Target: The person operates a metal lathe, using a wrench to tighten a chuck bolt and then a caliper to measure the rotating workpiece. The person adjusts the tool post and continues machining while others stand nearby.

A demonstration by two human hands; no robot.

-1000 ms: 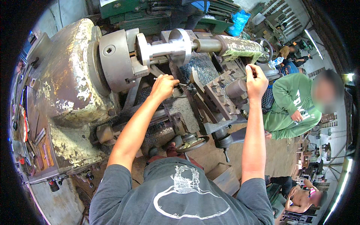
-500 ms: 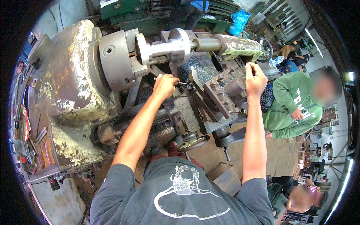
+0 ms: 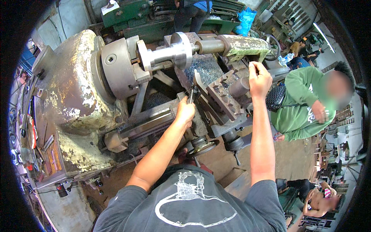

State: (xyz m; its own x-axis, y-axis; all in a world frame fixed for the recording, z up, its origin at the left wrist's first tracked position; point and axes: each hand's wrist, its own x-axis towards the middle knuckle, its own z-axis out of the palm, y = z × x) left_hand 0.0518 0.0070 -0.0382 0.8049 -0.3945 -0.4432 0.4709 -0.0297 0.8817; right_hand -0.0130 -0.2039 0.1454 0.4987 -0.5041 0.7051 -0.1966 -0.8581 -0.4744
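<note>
While your left hand (image 3: 186, 111) rests on the lathe carriage, its fingers pinch a thin dark tool (image 3: 191, 95) that points up toward the tool post (image 3: 221, 95). Your right hand (image 3: 259, 76) reaches further out, its fingers curled shut around a handle (image 3: 251, 65) just beside the tailstock (image 3: 242, 46). The shiny steel workpiece (image 3: 168, 54) sits clamped in the chuck (image 3: 116, 67), well above your left hand. A person in a green sweater (image 3: 299, 102) stands just beyond your right arm.
</note>
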